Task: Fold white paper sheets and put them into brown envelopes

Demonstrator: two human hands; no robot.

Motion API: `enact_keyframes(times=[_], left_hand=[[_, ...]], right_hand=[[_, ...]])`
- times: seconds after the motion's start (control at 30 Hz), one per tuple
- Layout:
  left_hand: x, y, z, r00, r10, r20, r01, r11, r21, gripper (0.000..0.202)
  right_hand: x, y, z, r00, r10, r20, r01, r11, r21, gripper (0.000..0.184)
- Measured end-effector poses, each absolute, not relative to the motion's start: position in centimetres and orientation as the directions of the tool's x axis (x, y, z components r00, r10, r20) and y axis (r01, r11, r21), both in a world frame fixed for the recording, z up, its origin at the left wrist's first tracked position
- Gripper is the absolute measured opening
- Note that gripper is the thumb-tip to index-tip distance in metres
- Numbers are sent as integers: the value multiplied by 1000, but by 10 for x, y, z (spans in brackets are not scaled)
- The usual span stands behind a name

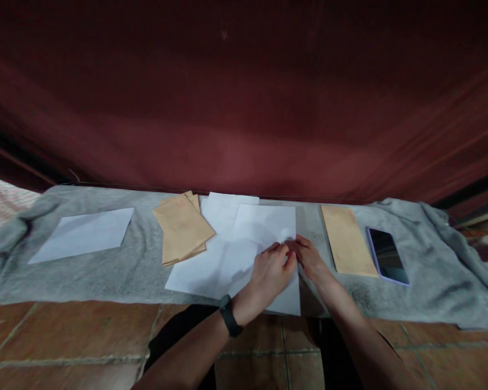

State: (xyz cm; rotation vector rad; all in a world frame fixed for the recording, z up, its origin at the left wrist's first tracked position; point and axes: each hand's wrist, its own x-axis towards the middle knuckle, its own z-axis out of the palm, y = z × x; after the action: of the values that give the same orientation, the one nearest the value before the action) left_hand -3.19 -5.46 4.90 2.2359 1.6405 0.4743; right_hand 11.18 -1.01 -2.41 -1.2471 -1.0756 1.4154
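A white sheet of paper (264, 219) lies in front of me with creases across it, overlapping other white sheets (217, 260). My left hand (270, 268), with a dark band on its wrist, rests over the sheet, its fingers curled together at the right edge. My right hand (308, 257) meets it there from the other side, fingers bent in on the same edge. The fingertips of both hands come together and partly hide the bit of paper between them.
Brown envelopes (183, 225) lie stacked at the left, with a folded white paper (85, 233) farther left. More brown envelopes (347, 238) and a phone (388, 254) sit to the right. Grey cloth (142, 281) covers the narrow surface; a dark red panel (244, 119) rises behind.
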Motion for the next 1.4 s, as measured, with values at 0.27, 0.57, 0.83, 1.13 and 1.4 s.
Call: enact_keyframes(times=[0.27, 0.57, 0.83, 1.13, 1.4], left_hand=[[-63, -26, 16, 245, 964, 101, 952, -259, 165, 37], [-79, -22, -11, 172, 985, 15, 985, -172, 19, 60], [-89, -8, 4, 166, 975, 146, 972, -187, 144, 49], [-42, -35, -23, 393, 899, 196, 874, -431, 224, 53], [-20, -27, -50, 497, 843, 203, 841, -526, 128, 56]], right_hand=[[209, 7, -21, 271, 956, -117, 166, -166, -972, 33], [218, 12, -37, 202, 979, 1, 367, -75, -927, 31], [186, 14, -49, 109, 994, -6, 323, -41, -945, 36], [170, -7, -43, 138, 938, 318, 881, 31, -472, 63], [122, -20, -44, -253, 899, 358, 874, 371, -313, 49]])
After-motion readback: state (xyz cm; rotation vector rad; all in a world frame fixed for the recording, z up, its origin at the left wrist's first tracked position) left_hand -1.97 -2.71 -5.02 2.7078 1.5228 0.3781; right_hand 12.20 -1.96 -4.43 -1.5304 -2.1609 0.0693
